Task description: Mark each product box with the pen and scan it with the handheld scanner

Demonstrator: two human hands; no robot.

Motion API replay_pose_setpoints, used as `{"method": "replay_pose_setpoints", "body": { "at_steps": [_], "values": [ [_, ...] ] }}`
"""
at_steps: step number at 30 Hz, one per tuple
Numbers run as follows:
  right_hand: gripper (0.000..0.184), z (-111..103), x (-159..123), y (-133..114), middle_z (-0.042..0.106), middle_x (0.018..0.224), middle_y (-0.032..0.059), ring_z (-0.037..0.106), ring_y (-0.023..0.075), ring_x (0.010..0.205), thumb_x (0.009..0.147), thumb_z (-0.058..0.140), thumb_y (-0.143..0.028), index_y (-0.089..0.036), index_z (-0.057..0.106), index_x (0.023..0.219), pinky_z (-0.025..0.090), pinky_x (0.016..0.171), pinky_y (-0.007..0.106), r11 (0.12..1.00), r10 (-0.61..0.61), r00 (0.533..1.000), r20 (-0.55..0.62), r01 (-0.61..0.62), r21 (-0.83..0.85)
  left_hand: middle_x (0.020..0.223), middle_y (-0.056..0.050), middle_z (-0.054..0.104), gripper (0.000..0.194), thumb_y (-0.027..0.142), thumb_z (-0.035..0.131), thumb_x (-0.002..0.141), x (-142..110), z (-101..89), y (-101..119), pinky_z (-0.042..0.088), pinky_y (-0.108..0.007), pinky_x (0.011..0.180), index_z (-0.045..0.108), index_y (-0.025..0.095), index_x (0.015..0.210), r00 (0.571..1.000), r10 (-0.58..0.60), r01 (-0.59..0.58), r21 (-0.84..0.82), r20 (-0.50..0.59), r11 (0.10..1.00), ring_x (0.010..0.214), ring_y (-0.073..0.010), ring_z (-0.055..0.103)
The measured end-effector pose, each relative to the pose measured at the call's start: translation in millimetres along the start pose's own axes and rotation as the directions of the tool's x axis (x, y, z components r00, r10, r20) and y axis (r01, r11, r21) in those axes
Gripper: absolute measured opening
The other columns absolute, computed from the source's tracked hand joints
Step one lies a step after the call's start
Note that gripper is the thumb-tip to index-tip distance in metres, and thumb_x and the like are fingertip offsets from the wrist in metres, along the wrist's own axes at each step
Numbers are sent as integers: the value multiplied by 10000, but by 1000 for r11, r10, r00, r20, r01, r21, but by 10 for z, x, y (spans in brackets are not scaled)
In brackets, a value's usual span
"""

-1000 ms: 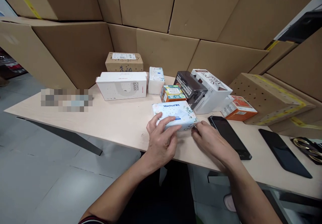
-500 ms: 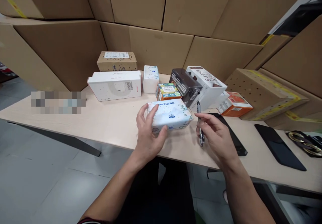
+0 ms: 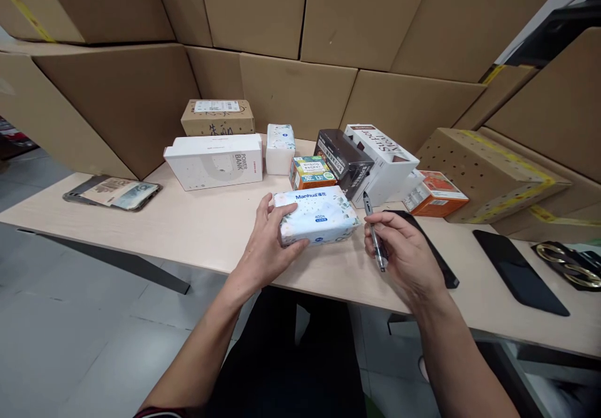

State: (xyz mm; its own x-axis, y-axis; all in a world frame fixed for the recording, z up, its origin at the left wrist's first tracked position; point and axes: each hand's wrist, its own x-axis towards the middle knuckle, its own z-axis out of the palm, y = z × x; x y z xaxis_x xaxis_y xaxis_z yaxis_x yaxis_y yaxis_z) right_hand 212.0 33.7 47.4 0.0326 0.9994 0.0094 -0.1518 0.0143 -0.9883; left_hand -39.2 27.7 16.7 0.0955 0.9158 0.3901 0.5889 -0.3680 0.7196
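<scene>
A soft pack of tissues (image 3: 315,216), pale blue with a leaf print, lies near the front edge of the light wooden table (image 3: 201,230). My left hand (image 3: 265,244) grips its left end, thumb in front and fingers curled over the top. To the right of the pack, my right hand (image 3: 404,253) is closed round a dark pen (image 3: 374,233), whose tip points up and away toward the boxes behind it.
Behind the tissues stand a white power bank box (image 3: 213,161), a small cardboard parcel (image 3: 218,117), a small tissue pack (image 3: 280,147), an orange-green box (image 3: 310,173), a black box (image 3: 342,158), a white box (image 3: 382,161) and an orange box (image 3: 436,194). Two phones (image 3: 519,271) and scissors (image 3: 568,265) lie right. Cartons wall the back.
My right hand left the tissue pack's right end and lifted a pen into view. My left hand shifted from the pack's front to its left end. The pack slid slightly left.
</scene>
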Motion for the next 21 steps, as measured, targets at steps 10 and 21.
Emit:
{"method": "replay_pose_setpoints", "body": {
  "at_steps": [10, 21],
  "values": [
    [155, 29, -15, -57, 623, 669, -16, 511, 91, 508, 732, 726, -307, -211, 685, 847, 389, 480, 238, 997, 43, 998, 37, -45, 62, 1190, -53, 539, 508, 396, 862, 677, 62, -503, -16, 583, -362, 810, 681, 315, 1145, 994, -82, 71, -149, -71, 986, 1045, -230, 591],
    [138, 20, -35, -54, 666, 727, 12, 539, 108, 574, 774, 697, -321, -216, 700, 864, 396, 496, 233, 993, 43, 996, 76, -51, 104, 1196, -62, 457, 598, 360, 878, 661, 795, -532, 402, 559, -400, 902, 599, 291, 1185, 818, 162, -142, 78, -552, 987, 1181, -271, 483]
  ]
}}
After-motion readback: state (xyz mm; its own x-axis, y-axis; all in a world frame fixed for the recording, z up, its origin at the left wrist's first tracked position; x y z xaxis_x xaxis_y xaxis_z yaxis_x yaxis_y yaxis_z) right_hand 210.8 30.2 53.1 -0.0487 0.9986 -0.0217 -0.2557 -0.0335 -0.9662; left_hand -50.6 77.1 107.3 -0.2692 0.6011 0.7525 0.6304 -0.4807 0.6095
